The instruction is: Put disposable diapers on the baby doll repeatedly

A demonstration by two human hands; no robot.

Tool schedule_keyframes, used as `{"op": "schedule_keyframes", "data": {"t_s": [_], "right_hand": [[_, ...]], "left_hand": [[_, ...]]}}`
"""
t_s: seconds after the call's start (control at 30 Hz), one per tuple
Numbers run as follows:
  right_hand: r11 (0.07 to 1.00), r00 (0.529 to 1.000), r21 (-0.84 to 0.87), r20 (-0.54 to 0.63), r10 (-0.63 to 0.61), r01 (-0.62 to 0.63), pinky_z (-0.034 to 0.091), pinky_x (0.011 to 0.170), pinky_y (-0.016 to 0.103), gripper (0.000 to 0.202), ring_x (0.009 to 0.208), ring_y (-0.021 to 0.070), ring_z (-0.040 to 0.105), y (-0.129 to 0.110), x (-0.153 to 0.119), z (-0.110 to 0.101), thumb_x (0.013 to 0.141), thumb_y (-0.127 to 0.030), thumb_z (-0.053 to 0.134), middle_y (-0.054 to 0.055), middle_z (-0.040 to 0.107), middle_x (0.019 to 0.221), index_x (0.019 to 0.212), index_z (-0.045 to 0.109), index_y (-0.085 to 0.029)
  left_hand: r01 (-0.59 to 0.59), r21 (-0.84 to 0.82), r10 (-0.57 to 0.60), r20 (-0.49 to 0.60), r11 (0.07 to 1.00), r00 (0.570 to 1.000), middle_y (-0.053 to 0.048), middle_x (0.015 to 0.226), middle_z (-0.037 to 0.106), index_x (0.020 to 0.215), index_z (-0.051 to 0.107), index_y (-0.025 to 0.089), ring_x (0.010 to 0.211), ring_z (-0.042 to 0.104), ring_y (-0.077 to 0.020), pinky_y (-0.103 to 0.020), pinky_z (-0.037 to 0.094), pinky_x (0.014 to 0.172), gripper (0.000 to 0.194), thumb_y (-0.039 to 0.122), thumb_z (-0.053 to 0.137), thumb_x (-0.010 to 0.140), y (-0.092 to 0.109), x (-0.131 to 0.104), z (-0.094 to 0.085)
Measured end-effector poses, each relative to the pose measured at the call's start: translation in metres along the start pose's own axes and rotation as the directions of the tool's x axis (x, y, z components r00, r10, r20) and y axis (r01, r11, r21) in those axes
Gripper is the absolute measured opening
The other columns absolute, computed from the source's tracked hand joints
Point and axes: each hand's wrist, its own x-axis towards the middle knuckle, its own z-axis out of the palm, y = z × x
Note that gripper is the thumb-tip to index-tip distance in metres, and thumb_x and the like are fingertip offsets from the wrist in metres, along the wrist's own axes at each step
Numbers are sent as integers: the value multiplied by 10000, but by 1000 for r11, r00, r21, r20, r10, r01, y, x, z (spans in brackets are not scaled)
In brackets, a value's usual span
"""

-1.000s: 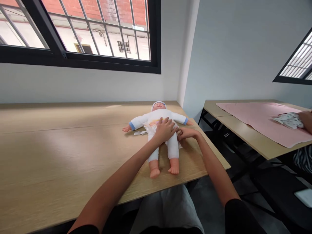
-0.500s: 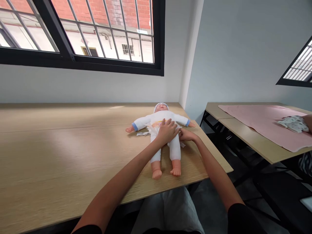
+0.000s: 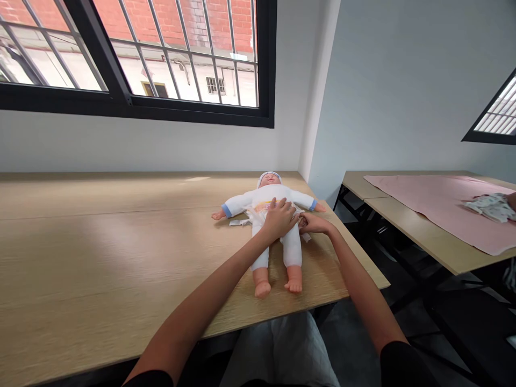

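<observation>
A baby doll (image 3: 271, 192) in a white suit with blue cuffs and a white cap lies on its back on the wooden table (image 3: 121, 258), feet towards me. Around its middle is a white diaper (image 3: 258, 215) with a coloured print at the waist. My left hand (image 3: 279, 219) rests flat on the front of the diaper, fingers stretched out, and hides much of it. At the doll's hip on the right, my right hand (image 3: 313, 222) has its fingers closed on the diaper's side edge. Loose white side flaps stick out on both sides.
Beyond an aisle on the right stands another table (image 3: 443, 258) with a pink cloth (image 3: 427, 209). On it a person's hand (image 3: 511, 200) touches a patterned white cloth (image 3: 489, 206). A dark chair (image 3: 467, 317) sits below. A barred window (image 3: 181, 64) is ahead.
The view has shifted slightly, moving the scene a little to the right. My left hand stays on the diaper; my right fingers have moved only slightly at its edge.
</observation>
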Motion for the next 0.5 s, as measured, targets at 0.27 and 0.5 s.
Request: {"op": "schedule_keyframes", "data": {"t_s": [0.27, 0.5], "right_hand": [[939, 961, 344, -257, 100, -5, 490, 650, 212, 441, 705, 112, 618, 7, -7, -31, 605, -32, 715, -10, 653, 803, 1022, 657, -161], [894, 860, 447, -463, 216, 16, 527, 706, 242, 352, 668, 120, 610, 19, 3, -31, 568, 23, 687, -22, 615, 728, 865, 649, -162]], "left_hand": [[-5, 2, 5, -2, 1000, 1000, -106, 1087, 691, 1017, 683, 167, 1177, 534, -297, -548, 332, 1063, 340, 357, 403, 985, 0, 0, 0], [5, -14, -5, 14, 1000, 1000, -107, 1124, 686, 1024, 690, 176, 1208, 520, -295, -554, 321, 1078, 367, 375, 383, 991, 1, 0, -2]]}}
